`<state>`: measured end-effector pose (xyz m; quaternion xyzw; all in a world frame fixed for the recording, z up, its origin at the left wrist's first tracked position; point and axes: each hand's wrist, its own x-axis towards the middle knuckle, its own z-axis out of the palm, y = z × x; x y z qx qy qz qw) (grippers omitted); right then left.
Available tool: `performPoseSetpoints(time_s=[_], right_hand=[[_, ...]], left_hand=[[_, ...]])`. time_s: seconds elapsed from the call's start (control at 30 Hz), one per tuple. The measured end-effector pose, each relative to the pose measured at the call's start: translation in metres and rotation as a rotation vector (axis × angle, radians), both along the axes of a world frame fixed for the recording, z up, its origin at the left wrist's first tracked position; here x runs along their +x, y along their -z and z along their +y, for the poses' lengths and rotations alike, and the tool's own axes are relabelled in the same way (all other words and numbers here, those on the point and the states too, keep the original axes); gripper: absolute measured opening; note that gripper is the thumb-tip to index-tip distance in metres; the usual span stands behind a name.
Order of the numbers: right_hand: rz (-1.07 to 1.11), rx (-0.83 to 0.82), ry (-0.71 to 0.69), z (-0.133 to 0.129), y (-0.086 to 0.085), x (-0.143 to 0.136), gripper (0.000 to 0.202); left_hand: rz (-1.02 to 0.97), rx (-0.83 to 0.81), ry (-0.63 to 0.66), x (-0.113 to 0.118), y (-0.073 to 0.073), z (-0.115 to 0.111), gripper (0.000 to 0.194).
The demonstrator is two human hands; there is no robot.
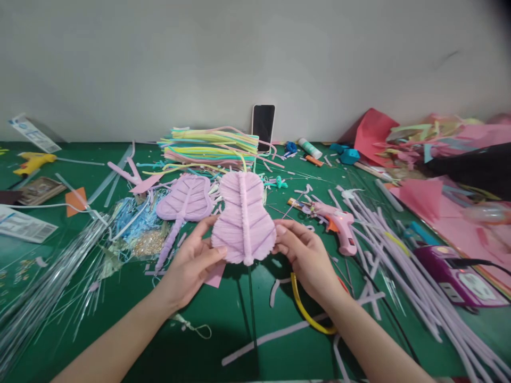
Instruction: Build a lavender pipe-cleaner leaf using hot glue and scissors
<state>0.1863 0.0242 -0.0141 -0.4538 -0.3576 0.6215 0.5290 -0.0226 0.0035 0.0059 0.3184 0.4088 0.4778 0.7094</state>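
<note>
Above the green table, both hands hold up a lilac leaf-shaped piece made of fuzzy pipe cleaners (231,223), with a thick ridge down its middle and slanting veins. My left hand (195,260) pinches its lower left edge, thumb in front. At the right edge, my right hand (303,250) grips it between thumb and fingers. Behind it to the left lies a similar lilac leaf with a wrapped stem (187,198). A pink glue gun (337,223) rests just beyond my right hand.
A bundle of coloured pipe cleaners (211,146) lies before a phone (263,125) leaning on the wall. Lilac pipe cleaners (403,260) and a purple device (459,276) are at right. Silvery strands (59,287) and a yellow glue gun (34,162) are at left.
</note>
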Motion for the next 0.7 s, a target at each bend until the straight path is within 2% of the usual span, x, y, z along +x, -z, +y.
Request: performPoseSetpoints(time_s=[0.1, 0.17, 0.7], right_hand=[[0.035, 0.015, 0.112, 0.0027, -0.0006, 0.0035, 0.029], [0.039, 0.030, 0.138, 0.0032, -0.0011, 0.0056, 0.027], [-0.031, 0.070, 0.143, 0.0015, 0.0011, 0.0083, 0.023]], left_hand=[[-0.013, -0.006, 0.008, 0.0007, -0.0006, -0.0006, 0.051], [-0.019, -0.004, 0.015, 0.0010, -0.0010, -0.0011, 0.051], [-0.007, -0.001, 0.016, -0.0010, 0.0005, -0.0014, 0.051]])
